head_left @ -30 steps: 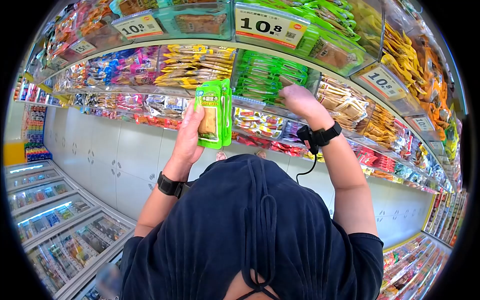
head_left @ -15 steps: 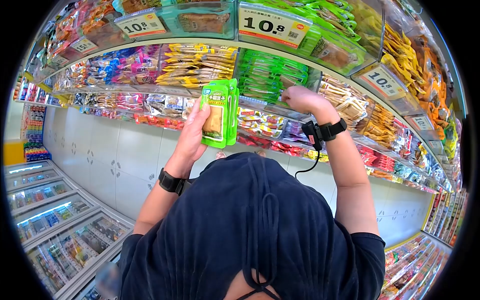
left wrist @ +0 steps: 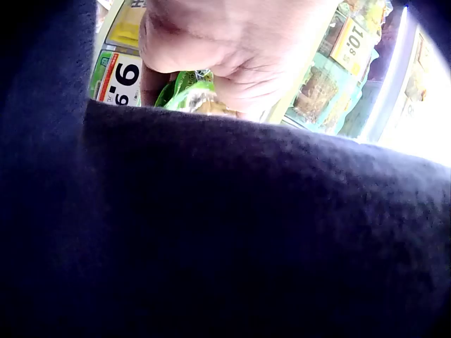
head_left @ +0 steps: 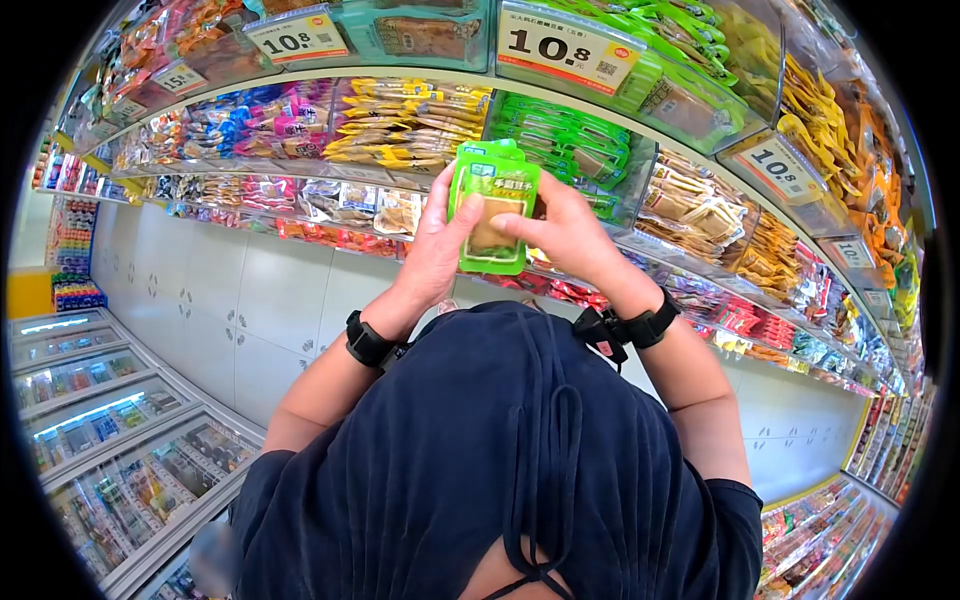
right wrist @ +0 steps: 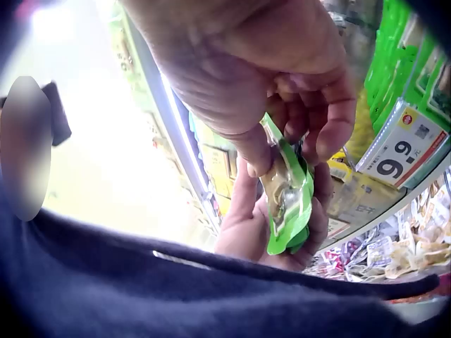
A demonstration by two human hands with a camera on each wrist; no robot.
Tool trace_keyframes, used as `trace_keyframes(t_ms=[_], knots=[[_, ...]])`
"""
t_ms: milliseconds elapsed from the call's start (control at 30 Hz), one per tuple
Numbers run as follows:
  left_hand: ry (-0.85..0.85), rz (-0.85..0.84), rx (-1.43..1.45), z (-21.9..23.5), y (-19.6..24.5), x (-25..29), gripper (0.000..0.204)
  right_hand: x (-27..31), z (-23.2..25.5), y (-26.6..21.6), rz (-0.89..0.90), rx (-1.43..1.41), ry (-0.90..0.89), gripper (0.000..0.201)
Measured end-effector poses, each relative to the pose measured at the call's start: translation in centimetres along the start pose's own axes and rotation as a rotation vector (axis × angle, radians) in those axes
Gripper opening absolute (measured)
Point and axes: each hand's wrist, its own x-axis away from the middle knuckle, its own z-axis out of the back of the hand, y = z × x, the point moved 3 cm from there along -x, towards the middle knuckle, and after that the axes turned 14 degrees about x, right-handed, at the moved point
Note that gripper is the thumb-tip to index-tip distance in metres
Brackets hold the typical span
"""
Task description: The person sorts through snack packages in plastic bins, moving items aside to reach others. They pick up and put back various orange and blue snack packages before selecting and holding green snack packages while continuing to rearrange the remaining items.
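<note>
A small stack of green dried tofu packets [head_left: 495,256] with a clear window on the front is held up before the chest. My left hand [head_left: 434,250] grips its left side, thumb on the front. On the other side my right hand [head_left: 572,235] grips the stack too, its thumb pressed near the window. In the right wrist view, the packets [right wrist: 287,204] stand edge-on between the right hand [right wrist: 239,67] above and the left hand [right wrist: 238,232] below. Dark cloth [left wrist: 232,225] hides most of the left wrist view, leaving part of the left hand [left wrist: 232,35] visible.
Just behind the hands, a clear bin of similar green packets [head_left: 590,150] sits between yellow packets [head_left: 400,125] and beige ones [head_left: 690,205]. Above runs a shelf with price tags [head_left: 565,50]. Glass-topped freezers [head_left: 150,470] line the left side.
My right hand has come away from the green bin, moving left to grip the held packets. My left hand has shifted right with them, and the packets now stand between both hands.
</note>
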Motion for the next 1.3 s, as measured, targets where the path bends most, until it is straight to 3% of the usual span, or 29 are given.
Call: trace_keyframes(t_ms=[267,367,433,500,600,700,833,1033,1233,1300], knots=[[0.026,0.061,0.048,1.7,-0.4,0.0,0.051,1.3,1.7,0.6,-0.159,-0.575,-0.305,0.039],[0.045,0.066,0.105,2.3,-0.1,0.0,0.051,0.5,4.4,1.8,-0.144,-0.449,-0.176,0.036],[0.044,0.078,0.13,2.7,0.6,0.1,0.051,-0.4,6.7,3.6,-0.126,-0.252,0.004,0.028],[0.077,0.036,0.098,3.1,0.9,0.2,0.05,-0.7,8.6,3.6,-0.029,0.561,0.154,0.026],[0.088,0.014,0.095,3.2,1.3,0.6,0.05,-1.1,8.2,5.6,0.088,0.777,0.105,0.025],[0.082,0.01,0.101,3.0,1.5,0.8,0.05,-1.3,7.1,7.4,0.157,0.809,0.022,0.027],[0.086,0.022,0.093,3.1,1.4,0.9,0.051,-1.7,6.7,8.1,0.023,0.867,-0.121,0.03],[0.079,0.036,0.087,3.3,1.1,0.9,0.053,-1.6,6.8,9.8,0.064,0.727,-0.16,0.034],[0.07,0.051,0.095,2.9,1.2,0.9,0.053,-1.7,5.3,9.4,-0.079,0.849,-0.229,0.034],[0.066,0.055,0.095,2.9,1.2,0.9,0.053,-1.2,4.8,9.9,-0.001,0.899,-0.181,0.029]])
